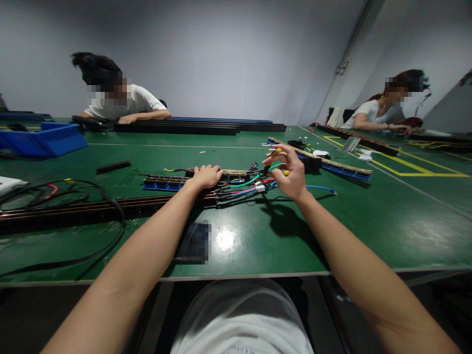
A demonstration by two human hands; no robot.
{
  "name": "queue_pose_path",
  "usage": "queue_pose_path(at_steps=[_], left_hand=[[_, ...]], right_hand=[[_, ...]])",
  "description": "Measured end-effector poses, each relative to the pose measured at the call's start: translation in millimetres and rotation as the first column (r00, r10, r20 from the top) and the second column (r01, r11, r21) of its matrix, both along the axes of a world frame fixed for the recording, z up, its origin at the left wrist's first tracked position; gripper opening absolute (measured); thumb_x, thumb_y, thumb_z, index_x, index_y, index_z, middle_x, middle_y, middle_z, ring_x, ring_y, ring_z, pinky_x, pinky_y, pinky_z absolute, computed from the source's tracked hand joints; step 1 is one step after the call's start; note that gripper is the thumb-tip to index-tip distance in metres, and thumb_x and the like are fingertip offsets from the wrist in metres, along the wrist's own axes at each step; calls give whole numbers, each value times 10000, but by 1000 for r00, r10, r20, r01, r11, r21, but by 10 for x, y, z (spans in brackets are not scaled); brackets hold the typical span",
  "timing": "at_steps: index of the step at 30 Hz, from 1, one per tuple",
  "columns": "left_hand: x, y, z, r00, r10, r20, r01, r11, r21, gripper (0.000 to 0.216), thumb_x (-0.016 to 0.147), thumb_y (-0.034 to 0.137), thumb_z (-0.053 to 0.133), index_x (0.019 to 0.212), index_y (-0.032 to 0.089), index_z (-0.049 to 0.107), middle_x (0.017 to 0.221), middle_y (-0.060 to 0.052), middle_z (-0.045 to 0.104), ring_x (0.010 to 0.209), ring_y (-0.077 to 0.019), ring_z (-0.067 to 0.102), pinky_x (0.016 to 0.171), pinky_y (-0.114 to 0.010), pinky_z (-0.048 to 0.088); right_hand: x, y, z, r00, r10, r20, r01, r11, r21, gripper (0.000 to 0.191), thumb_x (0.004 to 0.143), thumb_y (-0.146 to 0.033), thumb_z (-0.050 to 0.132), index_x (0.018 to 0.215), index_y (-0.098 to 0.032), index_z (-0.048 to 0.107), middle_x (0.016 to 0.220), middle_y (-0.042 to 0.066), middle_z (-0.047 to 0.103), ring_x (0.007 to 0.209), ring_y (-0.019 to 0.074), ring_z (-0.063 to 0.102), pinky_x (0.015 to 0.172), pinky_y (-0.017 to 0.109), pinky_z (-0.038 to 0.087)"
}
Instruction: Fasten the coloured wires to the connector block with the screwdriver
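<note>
A blue bin [66,141] sat at the frame's left edge. At upper left, a person [142,101] in white leaned forward. Yellow lines [435,174] crossed the right side.

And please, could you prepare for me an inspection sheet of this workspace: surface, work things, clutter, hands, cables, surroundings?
Surface: green table, glare spot near the middle, yellow lines at right.
Work things: dark rail with copper strips; blue-based strip beyond it; yellow-handled tool.
Clutter: blue bin far left; dark flat object near the front edge, partly blurred.
Hands: left hand lies over the strip, grip hidden; right hand holds the tool above the wires.
Cables: coloured wires leave the rail's right end; black cable crosses the rail.
Surroundings: two people in white tops across the table; pale wall behind.
</note>
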State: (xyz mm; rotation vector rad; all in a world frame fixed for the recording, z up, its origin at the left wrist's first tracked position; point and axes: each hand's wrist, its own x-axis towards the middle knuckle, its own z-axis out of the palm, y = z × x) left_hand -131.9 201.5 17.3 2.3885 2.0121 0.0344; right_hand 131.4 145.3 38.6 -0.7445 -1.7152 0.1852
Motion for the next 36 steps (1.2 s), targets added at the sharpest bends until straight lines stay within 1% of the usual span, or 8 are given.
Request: queue_pose_path(at_steps=[7, 11, 16, 20, 24, 28, 32, 36], left_hand=[[-3, -3, -3, 1000, -5, 1, 5, 1000, 3, 542, 1040, 472, 180, 1346, 234, 559, 1420, -166, 567, 1301, -351, 512, 1073, -616, 345], [11, -18, 14, 1000, 1, -4, -1, 1000, 2, 535, 1041, 475, 181, 1335, 239, 561, 1414, -159, 573, 1300, -344, 512, 1074, -610, 347], [30, -41, 34, 1000, 2, -10, -2, 1000, 7, 537, 1044, 468, 180, 1333, 229, 565, 1409, -166, 575, 1297, -347, 516, 1069, -599, 357], [28, -44, 32, 1000, 6, -16, -6, 1000, 3, 531, 1046, 466, 187, 1342, 232, 560, 1416, -162, 572, 1300, -345, 516, 1072, -597, 355], [17, -36, 26, 1000, 0, -10, 0, 1000, 4, 534, 1048, 470, 185, 1349, 233, 557, 1426, -160, 565, 1306, -349, 510, 1074, -607, 349], [14, -38, 34, 1000, -1, -5, 1, 1000, -6, 536, 1048, 460, 188, 1359, 221, 554, 1434, -169, 558, 1309, -357, 506, 1072, -614, 347], [19, -45, 43, 1000, 6, -9, -6, 1000, -13, 533, 1047, 449, 196, 1361, 209, 552, 1432, -176, 557, 1305, -357, 508, 1070, -610, 350], [19, -47, 39, 1000, 7, -9, -7, 1000, -9, 532, 1047, 445, 194, 1355, 208, 556, 1425, -173, 562, 1302, -353, 510, 1073, -607, 347]], right_hand=[[-67, 45, -134, 973, 44, 225, -48, 999, 11, 534, 630, -37, 447, 1109, -235, 576, 794, -22, 736, 754, 169, 720, 633, 258, 548], [-127, 45, -187, 930, -22, 366, -75, 965, 249, 619, 610, 11, 413, 1137, -251, 603, 856, 2, 752, 945, 208, 717, 844, 338, 586], [-166, 19, -183, 860, -130, 494, -115, 892, 436, 562, 698, 13, 425, 1162, -244, 611, 1017, 45, 752, 1022, 192, 709, 820, 299, 600], [-182, -20, -157, 821, -175, 544, -109, 887, 449, 482, 766, 8, 415, 1137, -221, 619, 1018, 54, 752, 1005, 176, 710, 812, 271, 592], [-171, -62, -130, 872, -137, 470, -33, 941, 336, 522, 698, -4, 466, 1149, -230, 599, 944, 35, 753, 896, 189, 722, 742, 277, 583], [-153, -156, -53, 978, -55, 199, 15, 980, 197, 567, 698, -68, 519, 1238, -240, 530, 911, 19, 739, 833, 204, 727, 619, 279, 538], [-163, -251, 38, 995, 75, -67, -67, 991, 120, 473, 772, -174, 531, 1240, -242, 524, 921, 18, 714, 875, 204, 728, 611, 282, 522], [-187, -251, 60, 981, 139, -133, -135, 990, 34, 400, 803, -238, 556, 1203, -235, 548, 816, 1, 703, 890, 213, 724, 604, 281, 518]])
